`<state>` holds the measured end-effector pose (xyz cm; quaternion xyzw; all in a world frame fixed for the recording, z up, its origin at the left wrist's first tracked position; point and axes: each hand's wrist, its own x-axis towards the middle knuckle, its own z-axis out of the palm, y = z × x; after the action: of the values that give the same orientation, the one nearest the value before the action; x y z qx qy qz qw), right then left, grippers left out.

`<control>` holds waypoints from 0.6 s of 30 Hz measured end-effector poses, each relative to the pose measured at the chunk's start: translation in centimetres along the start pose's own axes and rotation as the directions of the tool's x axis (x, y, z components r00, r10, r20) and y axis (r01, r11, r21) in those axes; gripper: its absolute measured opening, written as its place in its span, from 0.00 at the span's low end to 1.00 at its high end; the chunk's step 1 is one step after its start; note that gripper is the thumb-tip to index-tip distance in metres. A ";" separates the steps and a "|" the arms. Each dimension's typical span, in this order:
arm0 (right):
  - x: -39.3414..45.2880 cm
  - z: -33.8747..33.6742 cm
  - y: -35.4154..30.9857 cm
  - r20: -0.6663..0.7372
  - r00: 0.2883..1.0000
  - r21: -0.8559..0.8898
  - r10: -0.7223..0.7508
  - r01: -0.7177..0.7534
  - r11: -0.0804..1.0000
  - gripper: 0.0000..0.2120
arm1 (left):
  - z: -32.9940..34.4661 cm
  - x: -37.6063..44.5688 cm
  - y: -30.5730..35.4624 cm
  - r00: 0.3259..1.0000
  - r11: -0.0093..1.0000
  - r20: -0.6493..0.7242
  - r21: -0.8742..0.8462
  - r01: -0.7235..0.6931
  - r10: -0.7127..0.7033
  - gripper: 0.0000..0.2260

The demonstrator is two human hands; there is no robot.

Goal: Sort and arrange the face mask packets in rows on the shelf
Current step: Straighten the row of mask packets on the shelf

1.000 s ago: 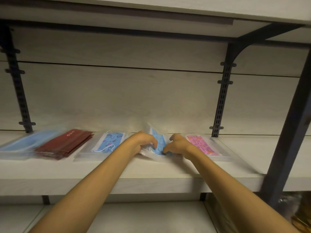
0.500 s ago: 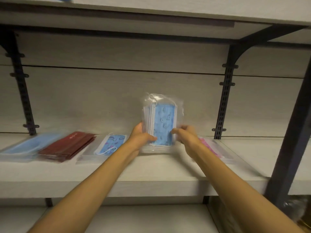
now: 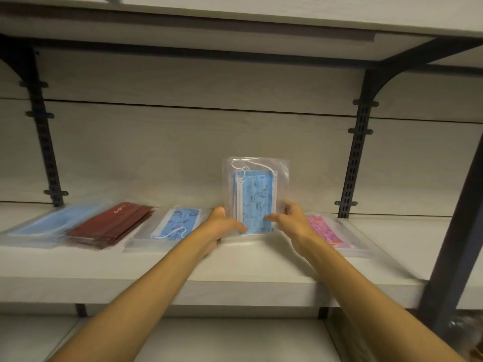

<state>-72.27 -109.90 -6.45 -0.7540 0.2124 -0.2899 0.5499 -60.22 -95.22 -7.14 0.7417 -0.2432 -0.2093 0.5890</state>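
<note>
Both arms reach over the shelf [image 3: 235, 283] edge; the left hand [image 3: 222, 227] and right hand [image 3: 290, 220] pinch the blue patterned packet [image 3: 254, 197] between thumb and fingers. A second ago it lay flat; now it stands upright mid-row, apparently being squared before placing.

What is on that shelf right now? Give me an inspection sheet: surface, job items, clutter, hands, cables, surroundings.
Surface: pale wood-look shelf, packets in one row.
Job's things: upright blue patterned packet held on end mid-row; lying flat are a plain blue packet, dark red packets, a second blue patterned packet and a pink packet.
Clutter: nothing seen.
Hands: left hand grips the upright packet's lower left; right hand has fingers on its lower right.
Cables: nothing seen.
Surroundings: black slotted uprights, upper shelf overhead.
</note>
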 end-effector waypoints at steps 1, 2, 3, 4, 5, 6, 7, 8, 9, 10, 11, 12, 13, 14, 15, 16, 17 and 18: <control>-0.2 0.0 -0.1 0.013 1.000 -0.003 0.000 0.000 1.000 0.13 | 0.1 0.0 0.1 1.000 1.000 0.002 -0.005 -0.012 0.012 0.28; -0.4 0.0 -0.2 0.026 1.000 0.007 -0.010 0.010 1.000 0.15 | 0.2 0.1 0.1 1.000 1.000 -0.004 -0.012 -0.023 0.023 0.28; -0.5 0.0 -0.4 0.028 0.999 0.007 -0.025 0.025 1.000 0.17 | 0.2 0.2 0.1 0.999 0.999 -0.015 -0.018 -0.033 0.032 0.28; -0.5 0.0 -0.5 0.025 0.999 0.014 -0.041 0.040 0.999 0.18 | 0.3 0.1 0.2 0.999 0.999 -0.029 -0.024 -0.042 0.041 0.27; -0.5 -0.2 -0.5 0.029 0.999 0.017 -0.039 0.038 0.999 0.19 | 0.3 0.2 0.3 0.998 0.998 -0.036 -0.032 -0.048 0.047 0.26; -0.2 -0.2 -0.3 0.035 0.999 0.030 -0.025 0.024 0.999 0.18 | 0.4 0.2 0.2 0.998 0.998 -0.033 -0.042 -0.052 0.051 0.25; -0.3 -0.3 -0.2 0.061 0.998 0.025 0.005 -0.007 1.000 0.18 | 0.5 0.0 0.2 0.998 0.998 -0.026 -0.046 -0.051 0.050 0.23; -0.3 -0.2 0.0 0.087 0.996 0.004 0.034 -0.034 0.999 0.18 | 0.6 -0.3 0.2 0.999 0.998 -0.005 -0.043 -0.052 0.051 0.22; -0.3 -0.3 0.3 0.112 0.992 -0.039 0.059 -0.055 0.998 0.19 | 0.6 -0.5 0.1 0.998 0.998 0.015 -0.026 -0.058 0.058 0.23; -0.2 -0.3 0.5 0.125 0.989 -0.071 0.077 -0.068 0.995 0.21 | 0.7 -0.5 0.0 0.998 0.998 0.031 -0.005 -0.060 0.060 0.26; -0.1 -0.3 0.7 0.125 0.989 -0.088 0.083 -0.073 0.993 0.20 | 0.8 -0.4 -0.1 0.998 0.998 0.037 0.007 -0.059 0.058 0.28; -0.3 -0.3 0.6 0.117 0.990 -0.090 0.077 -0.067 0.994 0.16 | 0.8 -0.3 -0.2 0.998 0.998 0.024 0.005 -0.061 0.061 0.27; -0.3 -0.3 0.7 0.108 0.991 -0.086 0.074 -0.065 0.994 0.14 | 0.8 -0.4 -0.1 0.998 0.998 -0.002 0.008 -0.069 0.069 0.23; -0.2 -0.3 0.7 0.096 0.993 -0.073 0.067 -0.060 0.996 0.14 | 0.9 -0.5 -0.1 0.997 0.997 -0.031 0.010 -0.072 0.072 0.20; -0.3 -0.3 0.6 0.103 0.992 -0.074 0.067 -0.059 0.995 0.15 | 0.9 -0.4 -0.1 0.996 0.997 -0.047 0.001 -0.078 0.078 0.20; -0.2 -0.2 0.8 0.114 0.991 -0.078 0.068 -0.060 0.995 0.17 | 1.0 -0.4 -0.2 0.996 0.997 -0.045 0.006 -0.080 0.080 0.22; -0.2 -0.2 0.8 0.138 0.988 -0.091 0.071 -0.059 0.994 0.19 | 1.0 -0.4 -0.2 0.996 0.996 -0.039 0.019 -0.085 0.085 0.24; 0.0 -0.1 1.0 0.148 0.986 -0.101 0.072 -0.057 0.993 0.22 | 1.0 -0.5 -0.2 0.996 0.996 -0.028 0.025 -0.088 0.088 0.24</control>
<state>-72.35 -110.26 -7.38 -0.7923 0.2081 -0.2034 0.5363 -61.18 -95.70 -7.59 0.7402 -0.2696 -0.1694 0.5922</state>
